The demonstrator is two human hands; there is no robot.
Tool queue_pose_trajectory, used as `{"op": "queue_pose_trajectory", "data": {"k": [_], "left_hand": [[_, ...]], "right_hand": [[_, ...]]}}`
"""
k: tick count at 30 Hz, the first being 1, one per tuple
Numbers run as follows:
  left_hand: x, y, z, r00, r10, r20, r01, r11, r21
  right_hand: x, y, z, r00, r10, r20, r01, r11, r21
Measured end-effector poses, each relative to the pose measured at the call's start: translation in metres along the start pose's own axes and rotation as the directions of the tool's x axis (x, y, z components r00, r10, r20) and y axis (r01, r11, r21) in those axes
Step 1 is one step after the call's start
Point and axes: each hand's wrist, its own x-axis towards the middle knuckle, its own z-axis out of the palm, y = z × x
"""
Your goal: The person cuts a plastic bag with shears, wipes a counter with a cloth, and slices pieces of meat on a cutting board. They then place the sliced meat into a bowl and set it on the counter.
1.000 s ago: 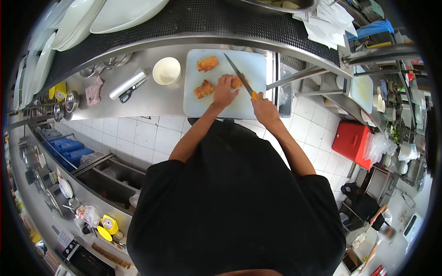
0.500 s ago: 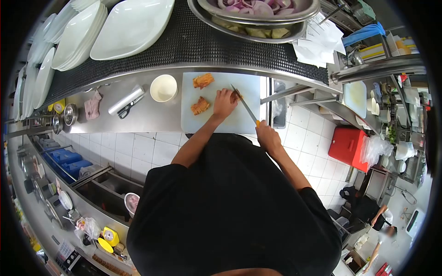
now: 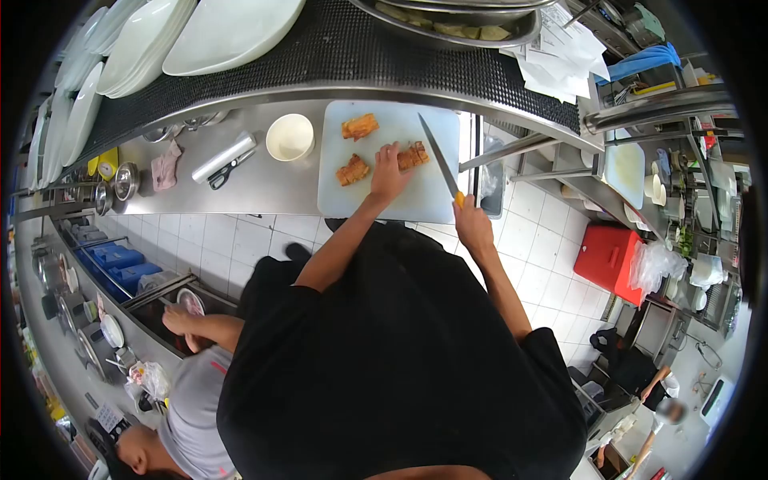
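A white cutting board (image 3: 340, 212) lies on the steel counter before me. On its right part is a golden-brown piece of fried meat (image 3: 414, 155) with cut lines across it. My left hand (image 3: 389, 176) grips its left end with bent fingers. My right hand (image 3: 473, 226) holds the yellow handle of a long knife (image 3: 439, 156). The blade points up and away, just right of the meat and apart from it. Another browned piece (image 3: 360, 126) lies at the board's upper left, and one more (image 3: 352, 170) below it, left of my left hand.
Left of the board stand a cream tub (image 3: 290, 138), a cling-film roll (image 3: 224, 157) and scissors (image 3: 230, 170). A shelf with white plates (image 3: 228, 36) overhangs the counter's back. Another person (image 3: 196, 392) stands close behind at lower left; a second is far right.
The knife has moved off the meat to its right, and more of the piece shows. Another person has come into view at lower left. The whole view has shifted slightly.
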Motion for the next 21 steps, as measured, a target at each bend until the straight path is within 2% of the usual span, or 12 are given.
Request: {"op": "queue_pose_trajectory", "data": {"k": [3, 4, 7, 12, 16, 18, 21], "left_hand": [[-0.004, -0.004, -0.001, 0.998, -0.011, 0.062, 0.011, 1.0, -0.009], [-0.001, -0.006, 0.0, 0.997, -0.007, 0.08, 0.008, 1.0, -0.015], [-0.002, -0.013, 0.007, 0.994, -0.016, 0.109, 0.023, 0.998, -0.058], [-0.016, -0.015, -0.011, 0.995, -0.093, -0.022, 0.089, 0.985, -0.148], [-0.037, -0.014, -0.058, 0.976, -0.193, -0.102, 0.164, 0.957, -0.238], [-0.05, -0.024, -0.079, 0.95, -0.271, -0.158, 0.215, 0.93, -0.299], [-0.059, -0.048, -0.1, 0.943, -0.292, -0.159, 0.265, 0.949, -0.172]], "right_hand": [[-0.013, 0.028, 0.022, 1.0, -0.008, 0.022, 0.009, 0.999, -0.037], [-0.013, 0.042, 0.042, 0.996, -0.076, -0.034, 0.077, 0.997, 0.006], [-0.018, 0.047, 0.064, 0.993, -0.121, 0.003, 0.121, 0.993, 0.003], [-0.026, 0.029, 0.051, 0.988, -0.147, 0.046, 0.144, 0.987, 0.064], [-0.032, 0.005, 0.043, 0.968, -0.227, 0.105, 0.216, 0.971, 0.107], [-0.025, -0.004, 0.049, 0.942, -0.316, 0.118, 0.305, 0.947, 0.102], [-0.012, -0.027, 0.054, 0.91, -0.4, 0.108, 0.393, 0.916, 0.074]]}}
